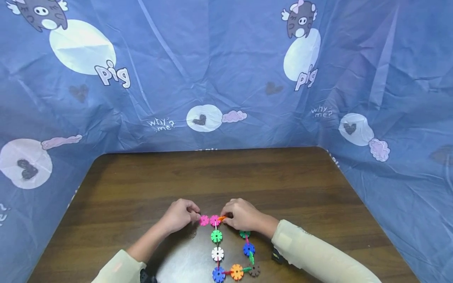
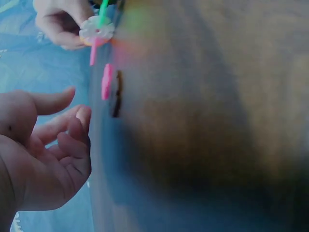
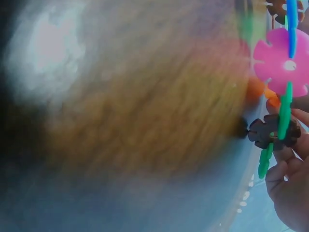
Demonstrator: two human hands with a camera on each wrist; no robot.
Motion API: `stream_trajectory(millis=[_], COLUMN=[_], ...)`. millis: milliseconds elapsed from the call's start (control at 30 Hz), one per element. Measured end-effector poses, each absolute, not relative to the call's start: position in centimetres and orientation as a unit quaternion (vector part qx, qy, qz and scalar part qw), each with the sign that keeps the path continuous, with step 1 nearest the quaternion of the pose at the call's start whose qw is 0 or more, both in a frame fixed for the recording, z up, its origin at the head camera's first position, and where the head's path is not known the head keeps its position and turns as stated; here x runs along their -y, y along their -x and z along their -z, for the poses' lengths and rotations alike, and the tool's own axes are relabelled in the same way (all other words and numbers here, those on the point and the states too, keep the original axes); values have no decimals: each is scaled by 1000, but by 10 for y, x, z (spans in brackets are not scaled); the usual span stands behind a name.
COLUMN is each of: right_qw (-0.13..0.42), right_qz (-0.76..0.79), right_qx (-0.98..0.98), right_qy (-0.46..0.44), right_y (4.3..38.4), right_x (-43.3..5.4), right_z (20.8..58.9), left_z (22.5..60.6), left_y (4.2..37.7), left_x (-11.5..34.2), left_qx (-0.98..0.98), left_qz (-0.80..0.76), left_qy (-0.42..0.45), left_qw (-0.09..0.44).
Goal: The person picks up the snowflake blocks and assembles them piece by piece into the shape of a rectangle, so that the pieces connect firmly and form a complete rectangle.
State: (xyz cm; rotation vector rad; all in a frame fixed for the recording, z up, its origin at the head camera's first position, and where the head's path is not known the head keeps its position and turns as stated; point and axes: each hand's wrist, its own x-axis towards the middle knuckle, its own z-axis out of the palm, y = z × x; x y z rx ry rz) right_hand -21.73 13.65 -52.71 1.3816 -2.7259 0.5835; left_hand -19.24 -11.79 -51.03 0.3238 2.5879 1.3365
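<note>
A chain of coloured snowflake discs lies on the table, some flat and some on edge. My left hand is at its far left end, fingertips right at the pink disc. In the left wrist view its thumb and fingers are loosely bent with a gap between them. A second pink disc adjoins the first. My right hand pinches an orange disc, seen edge-on beside that second pink disc. Beneath the right hand, a green disc is partly hidden. The dark disc overlaps the right fingers in the right wrist view.
From the pink discs, green, white and blue discs run toward the near edge. An orange disc, a dark brown disc and another blue disc continue the chain. Blue printed cloth surrounds the wooden table.
</note>
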Motion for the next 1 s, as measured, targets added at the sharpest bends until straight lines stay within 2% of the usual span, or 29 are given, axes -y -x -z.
stream_trajectory(millis=[200,500,633,767,1000], right_qw=[4,15,18,-13,-79], right_qz=[-184,-224,-285,-367,-462], right_qx=[880,886,884,872,841], right_qy=[-438,-407,-370,-324,-271], right_y=[217,222,227,227,224], right_x=[-139,-148,-153,-153,-138], right_z=[525,517,513,508,498], left_z=[519,519,517,511,492], left_y=[190,186,192,198,202], left_x=[106,99,99,96,75], left_qx=[-923,-948,-938,-896,-798], left_qz=[-329,-247,-298,-419,-589], left_qy=[-191,-200,-176,-142,-93], left_qw=[57,32,34,39,87])
